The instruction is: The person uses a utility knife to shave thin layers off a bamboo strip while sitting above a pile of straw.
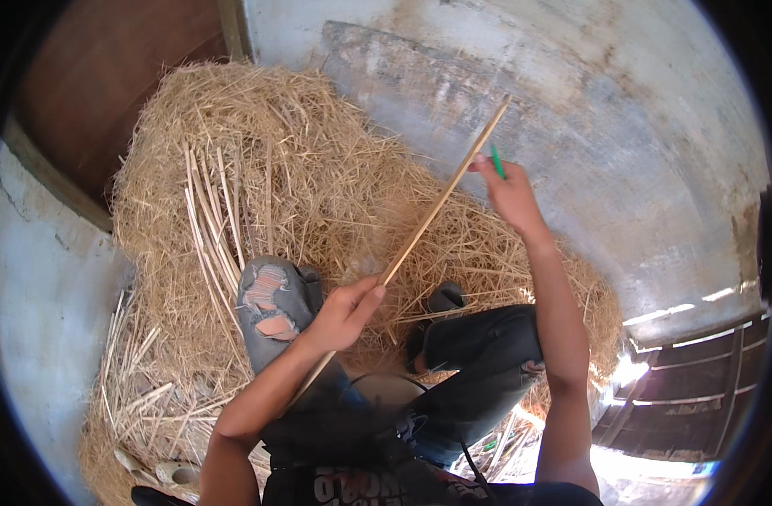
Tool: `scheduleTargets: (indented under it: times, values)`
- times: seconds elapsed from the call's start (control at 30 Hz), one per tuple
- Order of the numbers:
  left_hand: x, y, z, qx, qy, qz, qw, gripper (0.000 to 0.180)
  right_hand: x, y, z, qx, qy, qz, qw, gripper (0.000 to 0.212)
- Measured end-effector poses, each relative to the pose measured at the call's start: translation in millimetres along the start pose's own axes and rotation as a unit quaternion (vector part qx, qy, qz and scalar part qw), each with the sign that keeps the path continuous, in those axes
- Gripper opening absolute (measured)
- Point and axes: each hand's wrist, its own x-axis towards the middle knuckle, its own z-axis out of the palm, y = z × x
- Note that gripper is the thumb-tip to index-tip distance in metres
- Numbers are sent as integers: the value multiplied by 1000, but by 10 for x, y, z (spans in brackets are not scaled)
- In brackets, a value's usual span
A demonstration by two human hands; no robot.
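A long, thin bamboo strip [436,208] slants across the view, its far tip up near the wall and its lower end running beneath my left forearm. Wrapped round its lower half is my left hand [349,315], thumb laid along the strip. Higher up, my right hand [511,196] is closed on a slim green thing [497,160], perhaps a handle; what it is cannot be made out. The fingertips of that hand touch the strip or lie right beside it. Under both hands are my bent legs in torn dark jeans [487,337].
A big heap of straw-coloured shavings [259,118] fills the corner. Pale cut strips [210,215] lean on it at the left, with more scattered at lower left. A stained wall [571,110] rises beyond my right hand. Slatted boards [698,392] stand at lower right.
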Motion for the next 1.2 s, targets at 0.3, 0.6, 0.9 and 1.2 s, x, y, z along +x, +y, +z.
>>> scheduleTargets:
  times: [0.3, 0.6, 0.9, 1.2]
  values:
    - [-394, 343, 133, 67, -24, 106, 992, 43, -1542, -243, 475, 128, 15, -6, 992, 35]
    - [-1186, 552, -104, 195, -28, 85, 977, 40, -2351, -547, 696, 294, 22, -44, 954, 23]
    - [-1589, 86, -109, 234, 28, 85, 968, 42, -2649, 68, 1008, 432, 4, 78, 899, 32]
    - [-1392, 234, 38, 174, 54, -1, 983, 42, -2719, 106, 1288, 327, 19, 32, 944, 24]
